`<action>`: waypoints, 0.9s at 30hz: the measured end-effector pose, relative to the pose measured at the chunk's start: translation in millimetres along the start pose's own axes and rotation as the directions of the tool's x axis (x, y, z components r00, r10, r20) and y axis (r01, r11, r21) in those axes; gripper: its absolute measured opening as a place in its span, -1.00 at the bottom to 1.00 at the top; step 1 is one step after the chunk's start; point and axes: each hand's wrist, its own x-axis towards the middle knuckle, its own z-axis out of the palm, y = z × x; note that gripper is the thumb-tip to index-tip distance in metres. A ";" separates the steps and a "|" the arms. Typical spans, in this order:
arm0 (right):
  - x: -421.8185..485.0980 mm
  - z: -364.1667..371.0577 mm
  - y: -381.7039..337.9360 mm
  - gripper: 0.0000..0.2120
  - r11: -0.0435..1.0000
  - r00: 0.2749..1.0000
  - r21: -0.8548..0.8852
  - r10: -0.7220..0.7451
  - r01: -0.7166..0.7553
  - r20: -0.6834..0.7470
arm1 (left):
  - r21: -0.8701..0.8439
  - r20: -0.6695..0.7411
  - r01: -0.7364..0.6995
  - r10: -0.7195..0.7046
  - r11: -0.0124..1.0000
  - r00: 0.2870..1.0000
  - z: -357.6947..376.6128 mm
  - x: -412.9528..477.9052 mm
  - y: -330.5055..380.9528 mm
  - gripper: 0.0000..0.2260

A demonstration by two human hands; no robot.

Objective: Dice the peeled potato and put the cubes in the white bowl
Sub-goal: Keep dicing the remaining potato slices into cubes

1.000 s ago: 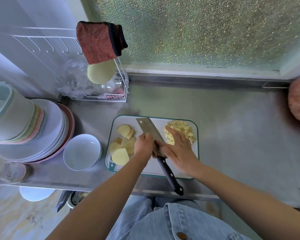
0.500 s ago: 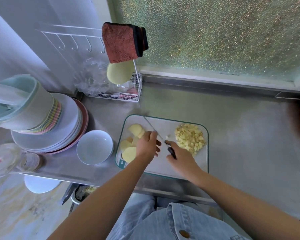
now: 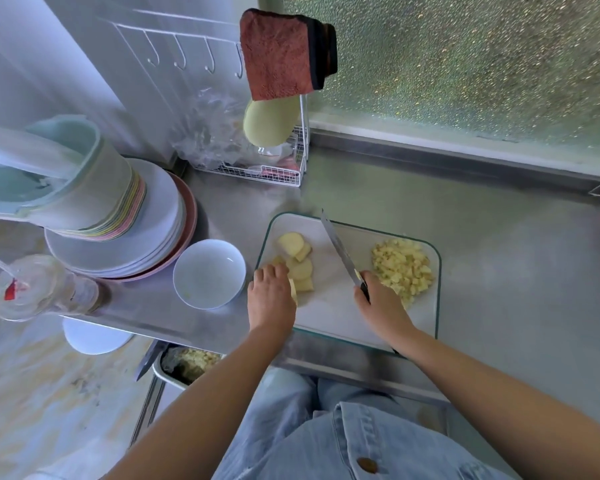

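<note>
Left hand (image 3: 272,299) curls round one of the pale yellow potato slices (image 3: 297,259) at the left edge of the white rectangular cutting board (image 3: 329,308), right hand (image 3: 381,306) grips the black-handled steel knife (image 3: 338,249) mid-board, diced yellow cubes (image 3: 402,268) heaped by its right edge, round white bowl (image 3: 208,273) just beside its left edge

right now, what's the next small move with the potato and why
Probably slide a few potato slices to the bare middle of the cutting board, under the knife. The left hand grips one at the board's left, the right hand holds the knife over the board, and the diced potato sits heaped at right.
</note>
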 end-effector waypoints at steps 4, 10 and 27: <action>2.4 0.3 0.9 -0.85 1.000 1.000 -0.002 0.018 -0.018 0.015 | -0.058 0.037 -0.017 0.019 0.998 0.999 -5.8 4.8 -6.9 -0.70; 0.4 -0.4 -3.2 -0.86 1.000 0.999 -0.010 0.020 -0.020 0.029 | -0.575 0.161 0.106 -0.014 0.811 0.987 -25.1 8.9 -8.5 -0.85; -29.3 -15.8 18.7 -0.93 0.991 0.994 0.125 0.043 -0.056 0.101 | -0.323 0.113 -0.343 0.396 0.882 0.911 18.2 4.8 36.1 -0.79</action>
